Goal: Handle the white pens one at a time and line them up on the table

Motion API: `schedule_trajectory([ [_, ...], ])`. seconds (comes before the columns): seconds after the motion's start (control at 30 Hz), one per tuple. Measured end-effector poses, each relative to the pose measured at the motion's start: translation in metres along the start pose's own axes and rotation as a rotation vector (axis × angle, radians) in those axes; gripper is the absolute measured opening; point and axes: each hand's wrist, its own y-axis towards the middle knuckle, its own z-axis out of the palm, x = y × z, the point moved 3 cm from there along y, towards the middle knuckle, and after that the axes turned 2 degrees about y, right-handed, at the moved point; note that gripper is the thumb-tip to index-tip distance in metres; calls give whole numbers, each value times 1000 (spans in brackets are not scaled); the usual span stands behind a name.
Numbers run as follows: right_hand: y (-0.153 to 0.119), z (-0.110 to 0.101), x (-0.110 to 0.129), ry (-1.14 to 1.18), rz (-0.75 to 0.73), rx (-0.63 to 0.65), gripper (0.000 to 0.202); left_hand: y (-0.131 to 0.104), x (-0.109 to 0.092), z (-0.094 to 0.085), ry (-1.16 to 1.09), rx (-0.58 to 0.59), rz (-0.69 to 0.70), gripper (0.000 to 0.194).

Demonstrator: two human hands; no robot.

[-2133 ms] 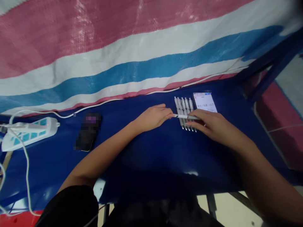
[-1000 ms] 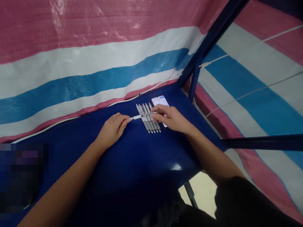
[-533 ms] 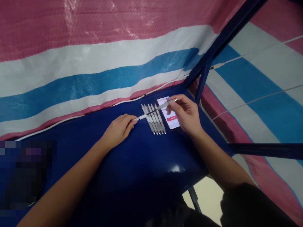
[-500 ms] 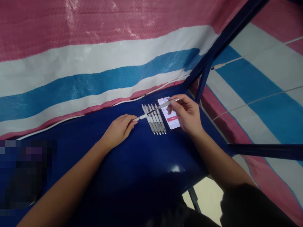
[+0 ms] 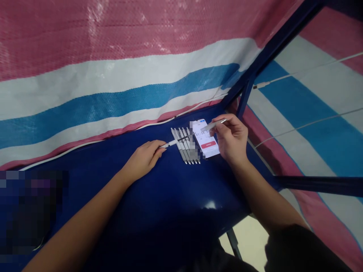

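Observation:
My left hand is closed, pinching the white rear half of a pen between thumb and fingers. A dark, thin refill sticks out of that half toward the right. In the fingertips of my right hand is the grey front barrel with a metal tip, apart from the rear half and held above a phone. Beneath the refill, several white-and-grey pens lie side by side on the blue table, tips toward me. Pixelation hides part of the rightmost ones.
The phone lies right of the pens, its lit screen showing a timer and a red button. A white cable runs along the back of the blue table. Striped sheeting and blue frame bars stand behind and at right.
My right hand has moved right with the front barrel, widening the gap to the rear half and baring more of the refill. My left hand has hardly moved.

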Motion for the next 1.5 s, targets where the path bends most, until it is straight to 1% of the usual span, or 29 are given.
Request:
schedule_trajectory([
  [0.23,-3,0,-3,-76,55,25,24,0,0,0,-3,2,-14,27],
  [0.33,-4,-1,-4,-111,58,39,21,0,-1,0,0,3,-13,28],
  [0.47,-4,2,-5,-69,16,80,12,-1,0,1,-8,1,-26,27],
  [0.57,-4,5,-5,-53,12,79,9,-1,0,1,-11,-10,-25,26],
  [0.73,-5,7,-7,-48,41,75,11,-1,0,1,-10,-4,-18,26],
  [0.87,-7,10,-6,-58,67,104,15,-1,0,1,-2,-6,-3,27],
  [0.97,-10,16,-4,-77,121,167,21,0,-2,0,10,-11,6,27],
  [1.13,-17,27,-5,-51,212,386,29,0,-5,-2,1,13,19,28],
  [1.2,-19,28,-5,-68,230,418,31,0,-5,-3,-15,17,10,29],
  [1.3,-21,28,-1,-196,189,438,34,-1,-5,-3,-27,8,16,29],
  [1.4,-21,28,4,-389,149,512,58,-1,-6,-3,-14,-22,52,30],
  [1.43,-21,27,6,-441,141,545,62,-1,-6,-3,-8,-39,69,30],
  [1.47,-21,26,8,-479,130,567,61,-1,-6,-4,-1,-55,85,30],
  [1.5,-20,25,11,-498,110,572,54,-1,-7,-4,7,-69,100,29],
])
